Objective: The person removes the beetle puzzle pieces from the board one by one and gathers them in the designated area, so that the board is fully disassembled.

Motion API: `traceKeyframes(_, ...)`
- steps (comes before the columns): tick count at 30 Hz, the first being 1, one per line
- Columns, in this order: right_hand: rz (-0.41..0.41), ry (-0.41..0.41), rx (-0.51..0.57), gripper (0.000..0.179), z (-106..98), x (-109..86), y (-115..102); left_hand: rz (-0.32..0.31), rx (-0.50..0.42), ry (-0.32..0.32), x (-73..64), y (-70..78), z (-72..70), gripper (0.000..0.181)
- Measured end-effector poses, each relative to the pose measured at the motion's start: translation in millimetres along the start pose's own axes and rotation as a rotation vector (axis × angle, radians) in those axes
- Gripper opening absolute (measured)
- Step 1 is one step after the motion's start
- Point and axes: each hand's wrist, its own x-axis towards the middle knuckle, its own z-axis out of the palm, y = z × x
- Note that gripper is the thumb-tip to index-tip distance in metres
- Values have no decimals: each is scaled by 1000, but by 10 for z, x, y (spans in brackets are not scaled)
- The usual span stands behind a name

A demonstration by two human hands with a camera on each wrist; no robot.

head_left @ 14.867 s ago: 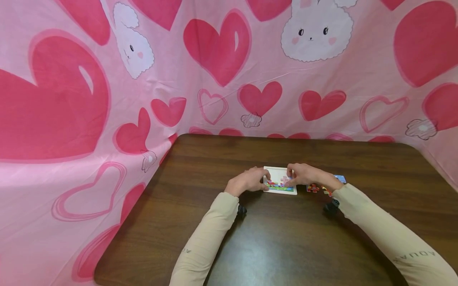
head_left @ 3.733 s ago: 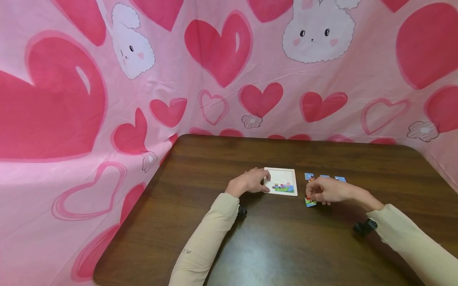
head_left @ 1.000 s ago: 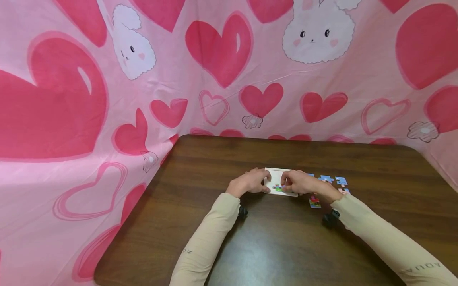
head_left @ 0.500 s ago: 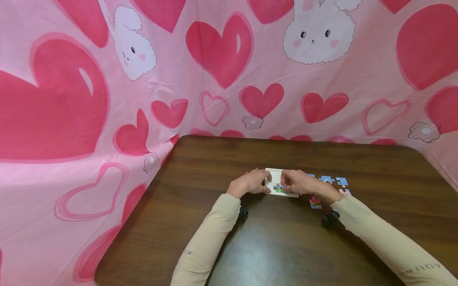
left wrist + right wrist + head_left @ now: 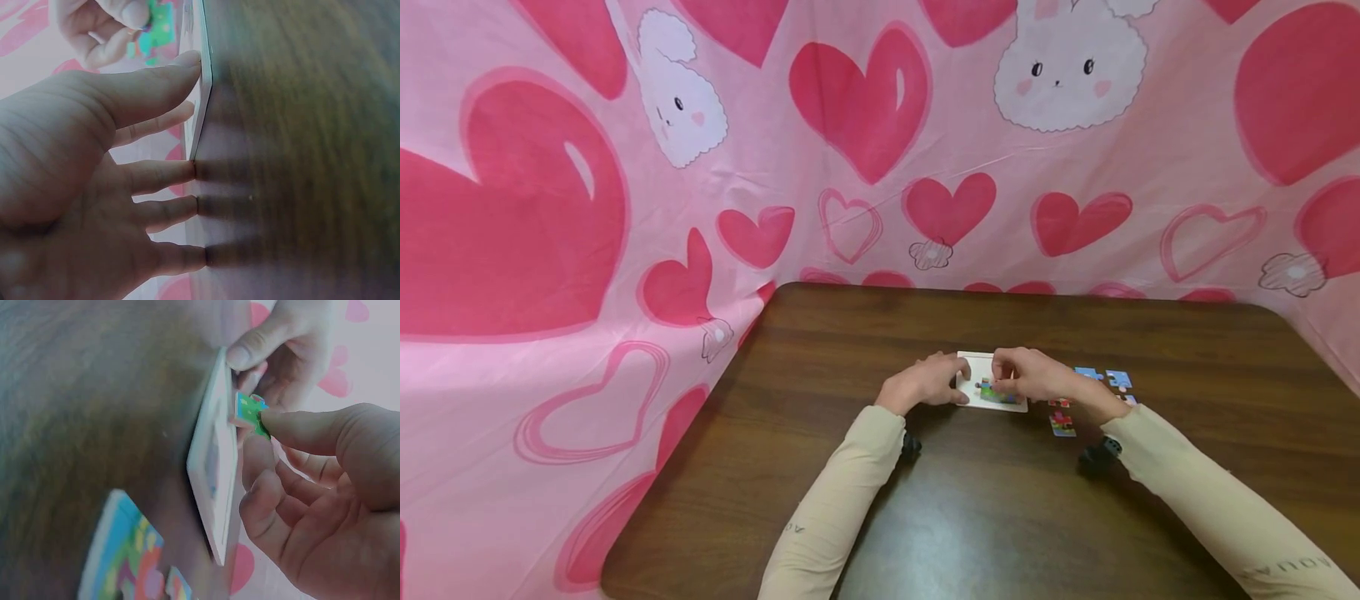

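Note:
A white puzzle tray [image 5: 976, 362] lies on the table, with green and coloured picture parts along its front. My left hand [image 5: 925, 385] is at its left side; in the left wrist view the thumb [image 5: 169, 78] rests on the tray's edge and the other fingers are spread, several tips on the table. My right hand [image 5: 1037, 375] is over the tray's right part. Between thumb and forefinger it pinches a green puzzle piece [image 5: 250, 414], tilted and raised off the tray. My right hand hides part of the tray in the head view.
Several loose puzzle pieces lie right of the tray, among them a blue one [image 5: 1118, 379] and a red and green one [image 5: 1062, 423]. Some are partly under my right forearm. The brown table [image 5: 955, 500] meets a pink heart-print cloth [image 5: 865, 233] behind.
Earlier my right hand was at the loose pieces, then came left to the tray. In the last half second it has risen slightly with the green piece. My left hand has stayed put.

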Motion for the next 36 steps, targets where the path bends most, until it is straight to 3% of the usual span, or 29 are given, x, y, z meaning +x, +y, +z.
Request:
traceKeyframes(10,0,-4,35,18,-181,-233,49,-2,-4,4,-12,0,3,39)
traceKeyframes(18,-50,-34,52,18,-266,-409,166,-11,-12,6,-33,6,-8,40)
traceKeyframes(29,9,-123,85,23,-414,-742,350,-14,-17,0,-39,26,-13,41)
traceKeyframes(36,-3,-189,132,22,-480,-871,466,-19,-19,1,-31,24,-10,41)
